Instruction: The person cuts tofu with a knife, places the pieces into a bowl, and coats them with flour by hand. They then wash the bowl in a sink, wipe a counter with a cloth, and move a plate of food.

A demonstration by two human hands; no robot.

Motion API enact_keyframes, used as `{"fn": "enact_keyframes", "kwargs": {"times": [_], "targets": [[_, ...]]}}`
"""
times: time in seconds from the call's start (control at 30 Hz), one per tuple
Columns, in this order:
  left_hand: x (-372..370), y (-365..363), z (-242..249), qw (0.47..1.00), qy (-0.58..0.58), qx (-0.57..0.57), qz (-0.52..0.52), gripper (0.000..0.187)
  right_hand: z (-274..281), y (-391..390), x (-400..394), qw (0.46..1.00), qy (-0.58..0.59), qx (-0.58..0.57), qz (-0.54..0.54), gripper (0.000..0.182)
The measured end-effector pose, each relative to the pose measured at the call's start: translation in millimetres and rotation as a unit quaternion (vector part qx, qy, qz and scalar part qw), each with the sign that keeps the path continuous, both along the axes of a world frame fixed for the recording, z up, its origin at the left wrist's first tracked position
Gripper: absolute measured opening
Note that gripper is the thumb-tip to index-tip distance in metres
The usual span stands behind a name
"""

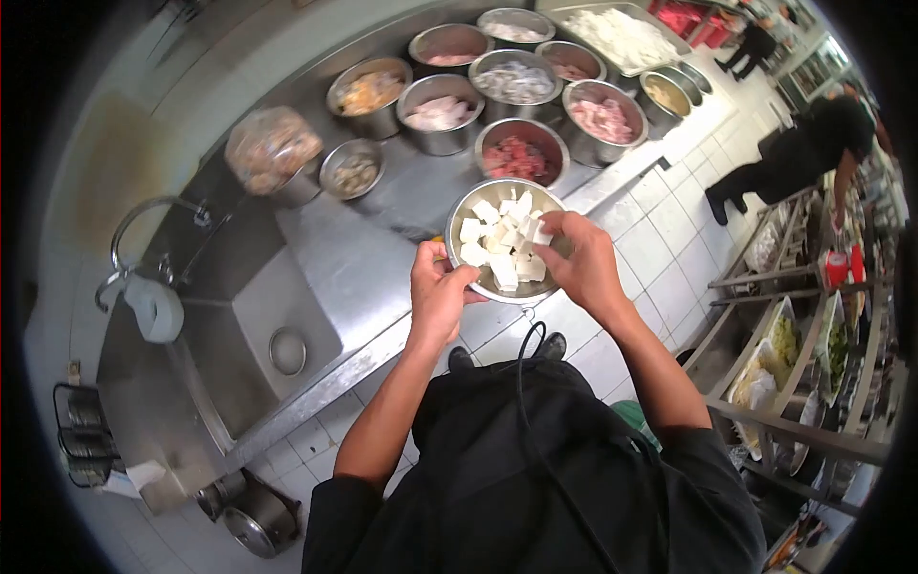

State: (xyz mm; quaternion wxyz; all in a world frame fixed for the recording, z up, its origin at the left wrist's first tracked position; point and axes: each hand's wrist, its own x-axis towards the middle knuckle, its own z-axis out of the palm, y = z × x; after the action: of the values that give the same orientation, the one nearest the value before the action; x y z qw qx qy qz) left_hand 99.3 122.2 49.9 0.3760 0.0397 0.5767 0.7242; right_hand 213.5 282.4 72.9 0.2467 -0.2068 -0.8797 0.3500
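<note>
A round steel bowl [525, 294] filled with white cubes [498, 232], like tofu or cheese, is in front of my body at the counter's edge. My left hand [440, 295] grips its left rim, thumb over the edge and fingers underneath. Above the bowl's right side, my right hand [578, 260] pinches one white cube [538, 233] between thumb and fingers. Just behind the bowl stands a steel pot of red meat pieces [517, 157].
Several steel pots of raw meat [441, 112] crowd the steel counter [335, 258], near a bagged pot [274, 151] and a tray of white food [620, 38]. A sink [258, 325] is at left. Shelving [813, 435] is at right, with a person in black [798, 148] beyond.
</note>
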Motion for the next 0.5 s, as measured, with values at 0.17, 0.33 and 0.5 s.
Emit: {"fn": "enact_keyframes", "kwargs": {"times": [0.17,0.33,0.5], "targets": [[52.4,94.1,0.4,0.999,0.005,-0.001,-0.052,0.03,6.6,77.6,88.3,0.999,-0.05,-0.001,0.003,0.023],[114.0,187.5,5.4,0.991,0.02,-0.001,-0.136,0.03,26.0,149.6,180.9,0.993,-0.091,-0.063,-0.031,0.024],[186.4,276.4,7.7,0.972,0.027,0.0,-0.234,0.029,24.7,205.3,271.3,0.988,-0.112,-0.033,-0.102,0.035]]}}
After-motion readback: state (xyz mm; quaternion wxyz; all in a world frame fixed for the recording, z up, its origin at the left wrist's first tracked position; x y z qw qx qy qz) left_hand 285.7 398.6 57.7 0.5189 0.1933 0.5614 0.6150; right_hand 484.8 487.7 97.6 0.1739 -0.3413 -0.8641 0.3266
